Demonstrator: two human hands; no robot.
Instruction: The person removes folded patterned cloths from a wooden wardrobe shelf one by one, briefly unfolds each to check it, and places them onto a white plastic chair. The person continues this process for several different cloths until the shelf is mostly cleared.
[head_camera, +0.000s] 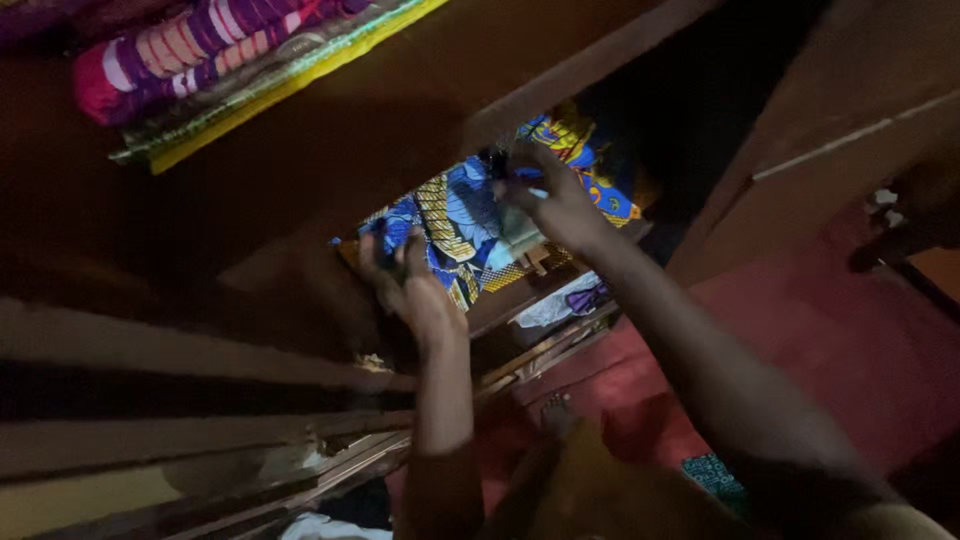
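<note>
Both of your hands are up inside a dark wooden wardrobe, working on a blue and yellow patterned cloth that lies on a shelf deep in the opening. Your left hand sits at the near left edge of that cloth, fingers curled over its front fold and pinching it. Your right hand reaches further in, toward the back right corner of the shelf, with the fingers closed around the upper part of the same cloth; a small pale object shows at the fingertips, too blurred to tell what it is.

As a judgement, you are in the middle of handling the cloth on the shelf, either seating it or drawing it forward; the view does not settle which. Whatever comes next calls for both grips to move together so the folds stay flat, and for clearance under the wooden board overhead.

On a higher shelf, near the top left corner of the view, a pink and purple striped bundle rests on a yellow-edged folded fabric. Below the cloth's shelf, a pale crumpled item lies near its front edge. A red floor covering spreads out to the right.
</note>
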